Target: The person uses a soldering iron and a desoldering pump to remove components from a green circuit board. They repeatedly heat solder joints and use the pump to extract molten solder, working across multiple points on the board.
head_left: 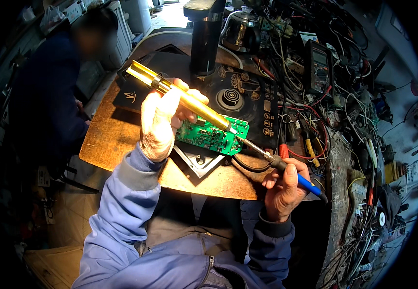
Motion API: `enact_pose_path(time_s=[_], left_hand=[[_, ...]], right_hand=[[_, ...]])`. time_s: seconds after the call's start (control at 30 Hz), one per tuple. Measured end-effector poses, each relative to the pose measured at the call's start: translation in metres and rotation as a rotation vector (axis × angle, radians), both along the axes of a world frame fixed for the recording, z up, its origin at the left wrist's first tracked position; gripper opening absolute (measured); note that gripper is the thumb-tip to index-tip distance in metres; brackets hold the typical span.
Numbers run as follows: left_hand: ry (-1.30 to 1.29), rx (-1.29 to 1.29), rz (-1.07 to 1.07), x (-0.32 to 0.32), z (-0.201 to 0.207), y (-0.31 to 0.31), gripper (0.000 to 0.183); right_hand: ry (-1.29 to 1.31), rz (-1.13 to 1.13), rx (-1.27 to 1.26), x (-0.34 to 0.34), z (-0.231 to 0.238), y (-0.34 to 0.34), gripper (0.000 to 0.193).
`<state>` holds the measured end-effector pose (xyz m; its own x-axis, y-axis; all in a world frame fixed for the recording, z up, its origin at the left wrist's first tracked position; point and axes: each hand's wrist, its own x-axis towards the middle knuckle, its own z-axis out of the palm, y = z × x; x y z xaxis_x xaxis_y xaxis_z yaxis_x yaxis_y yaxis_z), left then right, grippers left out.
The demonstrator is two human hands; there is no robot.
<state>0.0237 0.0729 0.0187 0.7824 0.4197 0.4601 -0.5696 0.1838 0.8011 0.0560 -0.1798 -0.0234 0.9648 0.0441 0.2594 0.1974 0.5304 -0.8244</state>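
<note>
My left hand [163,115] is closed around a gold-coloured desoldering pump [203,110], its nozzle pointing down to the right at a green circuit board [209,138]. In my right hand [287,188] is a soldering iron [279,164] with a blue handle, held like a pen. Its metal tip meets the board's right part close to the pump's nozzle; whether the two touch is too small to tell. The board lies over a light metal-edged frame [199,166] near the table's front edge. My left hand and the pump hide part of the board's left end.
Behind the board is a black appliance panel [170,72] with a round ringed disc [230,98] and a dark column [205,43]. A kettle [240,31] stands farther back. Tangled cables and a multimeter [319,67] crowd the right side. Another person [50,91] sits at the left.
</note>
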Motion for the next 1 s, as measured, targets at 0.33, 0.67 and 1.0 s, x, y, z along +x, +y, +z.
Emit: enact_pose_path(time_s=[0.33,0.67,1.0], left_hand=[[0.049,-0.011,-0.008,-0.0018,0.0012,-0.0018,0.031],[0.05,0.008,-0.022,-0.0023,0.0015,-0.002,0.032],[0.057,0.039,-0.014,-0.0015,0.001,-0.0003,0.033]], right_hand=[[0.023,0.024,-0.007,0.0007,0.0006,-0.0008,0.018],[0.03,0.026,-0.005,0.0014,0.0,-0.0018,0.016],[0.04,-0.015,-0.068,0.0029,-0.0029,-0.0005,0.019]])
